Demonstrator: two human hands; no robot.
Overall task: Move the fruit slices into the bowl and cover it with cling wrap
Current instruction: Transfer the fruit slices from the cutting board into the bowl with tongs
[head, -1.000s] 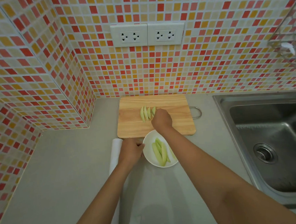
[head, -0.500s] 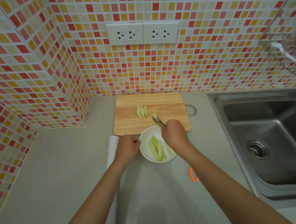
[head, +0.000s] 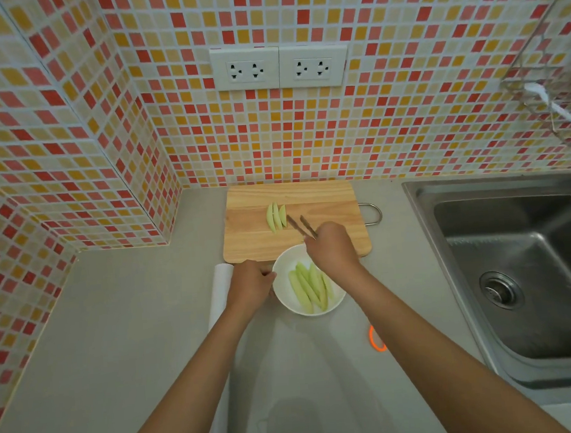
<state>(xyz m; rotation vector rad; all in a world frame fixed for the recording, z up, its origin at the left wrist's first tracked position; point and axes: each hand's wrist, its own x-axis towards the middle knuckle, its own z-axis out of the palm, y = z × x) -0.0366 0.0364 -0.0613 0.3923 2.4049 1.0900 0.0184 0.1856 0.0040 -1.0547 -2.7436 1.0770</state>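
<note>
Three pale green fruit slices (head: 276,216) lie side by side on the wooden cutting board (head: 255,242). Several more slices (head: 308,289) lie in the white bowl (head: 282,267) just in front of the board. My right hand (head: 330,248) is above the bowl's far rim, shut on brown chopsticks (head: 301,227) whose tips point at the board slices and carry nothing. My left hand (head: 250,283) grips the bowl's left rim. A white cling wrap roll (head: 219,290) lies left of the bowl, partly hidden by my left arm.
A steel sink (head: 524,267) fills the right side of the grey counter. An orange ring (head: 375,338) lies on the counter by my right forearm. Tiled walls close the back and left, with two sockets (head: 278,67) and a wire rack (head: 552,89) at upper right.
My right hand carried a slice from the board with the chopsticks, dropped it in the bowl, and has swung the empty chopsticks back toward the board. The left hand stayed on the bowl.
</note>
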